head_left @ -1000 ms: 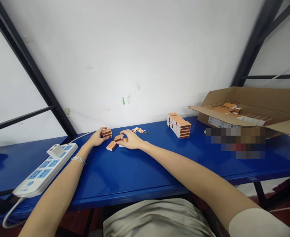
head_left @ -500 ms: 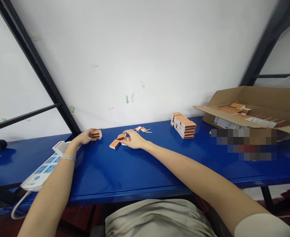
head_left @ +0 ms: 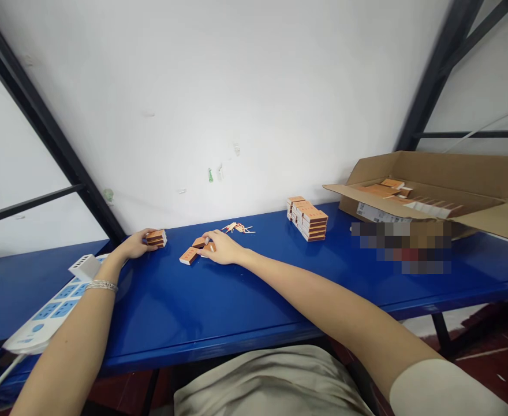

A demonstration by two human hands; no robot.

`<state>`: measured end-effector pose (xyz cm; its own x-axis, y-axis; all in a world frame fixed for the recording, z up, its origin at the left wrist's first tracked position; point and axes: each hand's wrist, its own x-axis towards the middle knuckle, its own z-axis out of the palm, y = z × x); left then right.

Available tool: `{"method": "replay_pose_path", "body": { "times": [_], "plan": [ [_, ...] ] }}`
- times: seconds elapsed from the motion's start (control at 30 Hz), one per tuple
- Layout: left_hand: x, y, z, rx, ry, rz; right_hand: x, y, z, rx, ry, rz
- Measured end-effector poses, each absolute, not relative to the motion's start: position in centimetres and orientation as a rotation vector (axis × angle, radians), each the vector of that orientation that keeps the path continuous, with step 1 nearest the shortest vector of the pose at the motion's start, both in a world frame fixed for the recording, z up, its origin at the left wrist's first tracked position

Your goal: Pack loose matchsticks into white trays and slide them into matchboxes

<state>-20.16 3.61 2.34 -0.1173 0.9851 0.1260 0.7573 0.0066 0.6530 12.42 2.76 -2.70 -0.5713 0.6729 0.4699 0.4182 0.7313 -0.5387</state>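
Observation:
At the left of the blue table, my left hand (head_left: 136,245) curls around the left side of a small stack of orange matchboxes (head_left: 156,238), thumb in front and fingers behind. My right hand (head_left: 224,247) is closed around a matchbox (head_left: 209,247) lying near the middle left, and its fingers hide part of that box. Touching or very close to it are two more matchboxes, one in front (head_left: 188,256) and one behind (head_left: 199,242). Beyond my right hand lies a loose heap of matches (head_left: 236,227) near the wall.
A block of stacked matchboxes (head_left: 308,218) stands right of centre. Farther right, an open cardboard box (head_left: 457,170) holds more matchboxes, with a blurred patch before it. A white power strip (head_left: 41,320) lies beneath my left forearm, with a white charger (head_left: 85,268) on it.
The whole view has shifted, so everything appears farther left. My right hand's fingers have moved slightly on the matchbox. My left hand stays at its stack.

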Motion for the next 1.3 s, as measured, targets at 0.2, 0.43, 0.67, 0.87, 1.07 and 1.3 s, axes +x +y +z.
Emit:
{"method": "replay_pose_path", "body": {
  "times": [0.2,0.43,0.67,0.87,1.07,1.3],
  "plan": [
    [-20.1,3.5,2.4,1.795,1.874,0.806,12.4,2.6,-2.8,-0.83,-2.258,0.431],
    [-19.9,3.6,2.3,1.791,1.887,0.809,12.4,2.0,-2.4,-0.842,-2.263,0.426],
    [-16.3,2.6,4.5,1.762,1.768,1.021,15.2,0.5,1.3,-0.798,-2.28,0.234],
    [-5.7,4.5,7.5,2.036,1.561,0.857,26.0,1.5,6.5,-0.822,-1.944,0.076],
    [7.6,9.3,6.8,2.288,1.443,0.547,36.4,5.6,7.3,-1.066,-1.52,-0.058],
    [17.5,12.6,2.5,2.359,1.608,0.38,39.8,6.9,6.0,-1.168,-1.365,0.011]
  ]
}}
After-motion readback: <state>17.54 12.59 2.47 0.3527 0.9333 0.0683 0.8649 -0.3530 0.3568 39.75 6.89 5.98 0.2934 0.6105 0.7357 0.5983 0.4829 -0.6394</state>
